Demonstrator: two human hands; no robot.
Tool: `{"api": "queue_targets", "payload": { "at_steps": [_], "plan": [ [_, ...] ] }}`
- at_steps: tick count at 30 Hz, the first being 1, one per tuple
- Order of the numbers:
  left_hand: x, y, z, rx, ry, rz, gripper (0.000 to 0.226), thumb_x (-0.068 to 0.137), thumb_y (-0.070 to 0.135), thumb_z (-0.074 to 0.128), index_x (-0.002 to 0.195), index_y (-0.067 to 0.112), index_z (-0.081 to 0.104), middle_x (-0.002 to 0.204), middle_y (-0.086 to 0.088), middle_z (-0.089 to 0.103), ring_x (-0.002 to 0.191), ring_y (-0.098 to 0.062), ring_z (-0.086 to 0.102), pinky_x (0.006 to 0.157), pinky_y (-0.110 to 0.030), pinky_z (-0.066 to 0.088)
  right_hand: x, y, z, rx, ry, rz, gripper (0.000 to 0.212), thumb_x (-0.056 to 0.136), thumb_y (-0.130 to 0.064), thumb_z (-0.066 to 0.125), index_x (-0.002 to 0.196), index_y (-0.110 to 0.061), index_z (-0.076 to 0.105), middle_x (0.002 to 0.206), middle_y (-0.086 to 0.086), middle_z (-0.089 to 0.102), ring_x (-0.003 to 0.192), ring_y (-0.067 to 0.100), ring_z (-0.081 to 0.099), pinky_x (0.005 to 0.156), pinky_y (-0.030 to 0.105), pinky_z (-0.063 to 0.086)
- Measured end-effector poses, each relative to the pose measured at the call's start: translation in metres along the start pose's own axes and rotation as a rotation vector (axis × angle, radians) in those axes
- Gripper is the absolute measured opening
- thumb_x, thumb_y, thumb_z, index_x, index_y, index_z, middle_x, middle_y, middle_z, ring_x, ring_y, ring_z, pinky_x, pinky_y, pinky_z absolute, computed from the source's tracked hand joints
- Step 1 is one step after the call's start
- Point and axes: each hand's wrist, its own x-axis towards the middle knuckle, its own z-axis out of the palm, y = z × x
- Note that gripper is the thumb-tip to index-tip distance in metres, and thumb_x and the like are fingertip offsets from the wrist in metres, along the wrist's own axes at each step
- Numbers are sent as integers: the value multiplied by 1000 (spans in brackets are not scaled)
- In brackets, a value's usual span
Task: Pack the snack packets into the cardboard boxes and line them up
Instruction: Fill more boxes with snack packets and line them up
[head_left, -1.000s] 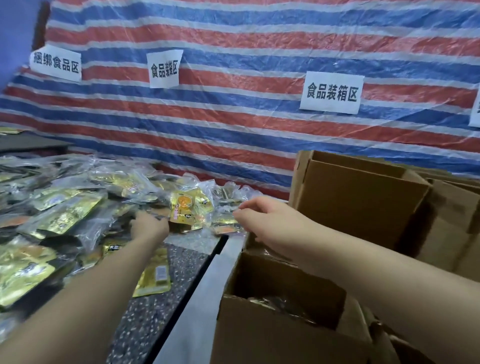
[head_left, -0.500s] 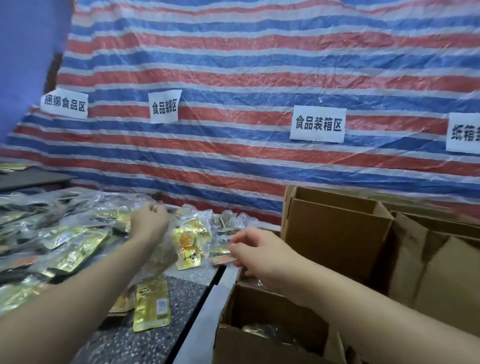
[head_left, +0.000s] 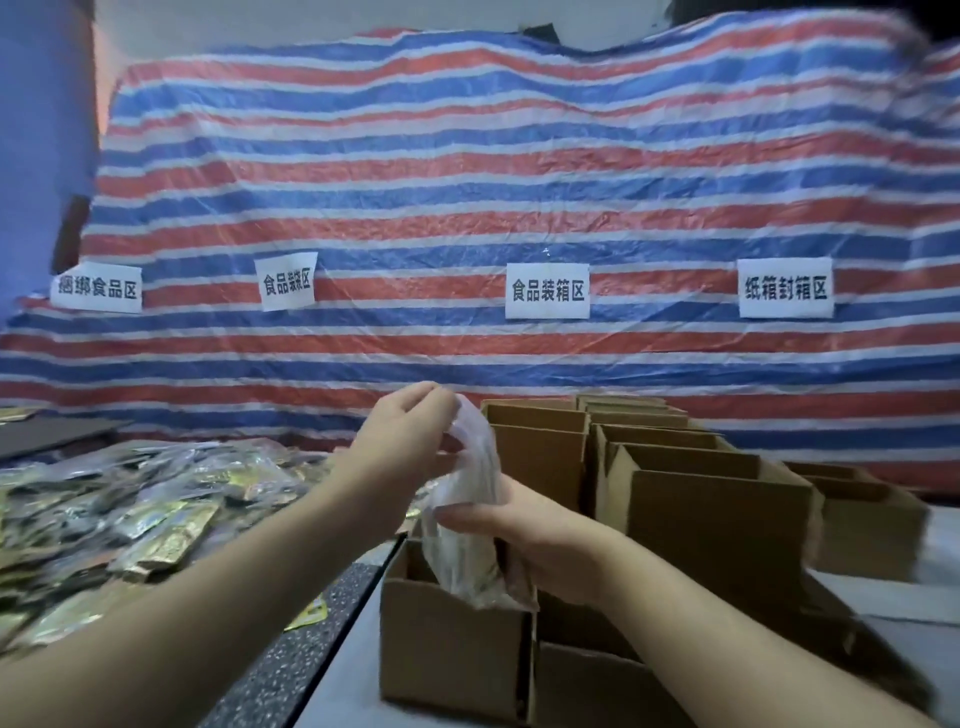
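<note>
A clear plastic bag of snack packets (head_left: 467, 525) hangs upright over the nearest open cardboard box (head_left: 447, 644). My left hand (head_left: 405, 441) pinches the bag's top edge. My right hand (head_left: 524, 540) grips the bag's middle from the right, its fingers curled round it. The bag's lower end dips just inside the box opening. A heap of bagged gold snack packets (head_left: 130, 514) lies on the table at the left.
Several more open cardboard boxes (head_left: 711, 499) stand in a row behind and right of the near one. A striped red, white and blue tarpaulin (head_left: 467, 208) with white paper labels hangs behind. A dark speckled table edge (head_left: 311, 639) runs beside the box.
Both hands left the packet heap and came together over the near box, now holding a clear bag of packets. The view has tilted upward.
</note>
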Motion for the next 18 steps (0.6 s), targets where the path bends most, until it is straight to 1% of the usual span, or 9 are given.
{"api": "queue_targets", "payload": {
  "at_steps": [1,3,5,7,10,11,14,16,18],
  "plan": [
    [-8,5,12,-39,-14,-21,22,92,14,46,80,13,64,79,-6,69,82,-23,67,73,-39,58,-17,1,-3,73,11,1,43,93,-26,71,132,-29,55,124,6,68,111,22,68,91,35,58],
    [-20,10,32,-44,-16,-22,21,94,15,46,83,12,64,88,-16,67,89,-32,66,84,-46,58,-47,4,-12,162,87,-3,42,89,-28,72,128,-29,57,116,3,72,105,20,71,87,36,59],
    [-31,7,47,92,-6,38,25,94,17,49,74,18,63,79,-11,64,78,-25,64,76,-42,55,-73,10,-24,265,179,0,56,82,-35,73,134,-29,55,125,8,68,112,28,68,98,50,54],
    [-47,-2,64,186,-31,47,23,94,22,53,76,21,67,78,-4,66,74,-16,64,67,-36,55,-95,13,-33,436,177,-47,62,84,-35,71,142,-26,50,136,16,61,122,38,62,107,59,45],
    [-70,-20,93,112,-110,-18,9,95,27,61,93,20,66,91,-1,69,82,-15,69,61,-26,59,-121,11,-35,695,103,-160,61,93,-30,68,147,-14,45,139,25,57,125,41,59,102,51,52],
    [-76,-24,103,78,-104,-53,7,95,27,62,96,20,63,95,-2,68,84,-15,70,62,-28,60,-126,11,-34,722,89,-191,62,94,-30,67,148,-9,44,138,26,57,123,40,60,96,46,55],
    [-85,-36,122,34,-72,-100,14,94,24,64,104,21,55,104,-6,63,93,-19,68,71,-39,63,-134,14,-28,636,228,-148,73,85,-39,76,146,-13,46,136,23,60,119,37,64,91,43,58],
    [-87,-45,126,5,-128,-113,31,93,25,67,116,25,47,111,2,58,98,-14,64,70,-32,63,-136,22,-28,523,392,-55,72,82,-44,76,144,-25,47,132,17,64,113,35,68,94,49,57],
    [-87,-56,122,-6,-203,-142,46,92,33,67,129,31,40,116,12,55,103,-7,60,71,-24,61,-139,29,-29,444,456,-61,57,92,-37,68,144,-30,46,130,14,64,113,33,68,96,51,56]
  ]
}}
